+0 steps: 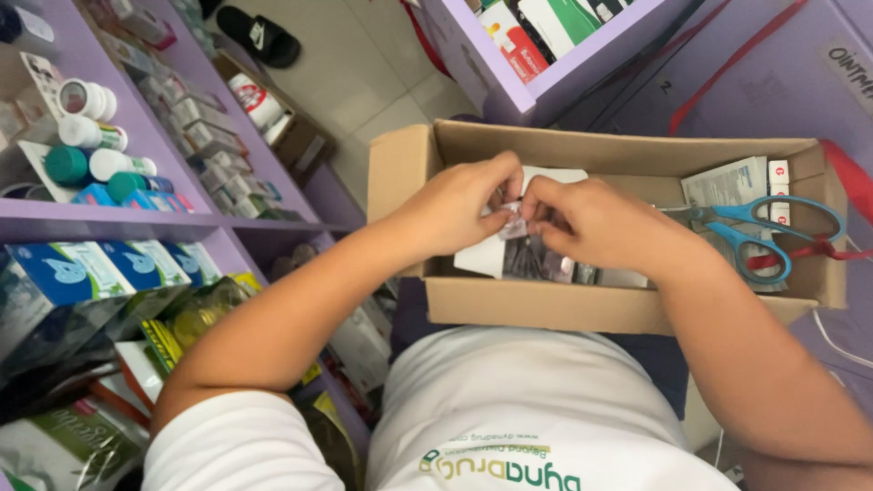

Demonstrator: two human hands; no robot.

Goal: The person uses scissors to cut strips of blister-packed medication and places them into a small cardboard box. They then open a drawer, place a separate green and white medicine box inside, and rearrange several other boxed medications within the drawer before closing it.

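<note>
An open cardboard box (509,307) rests in front of me at lap height. Over its middle, my left hand (455,205) and my right hand (600,223) meet, fingertips pinching a small clear plastic packet (515,221) between them. Beneath the hands lie silvery foil strips (532,262) and a white paper (480,256). Blue-handled scissors (759,227) lie in the box's right end, close to my right wrist, beside small white cartons (778,173) and a printed leaflet (727,182).
Purple shelves (136,218) on the left carry bottles, small cartons and blue-and-white boxes. Another purple shelf (546,91) with packets stands beyond the box. A black sandal (259,36) lies on the tiled floor. Red ribbon (818,250) hangs at the right.
</note>
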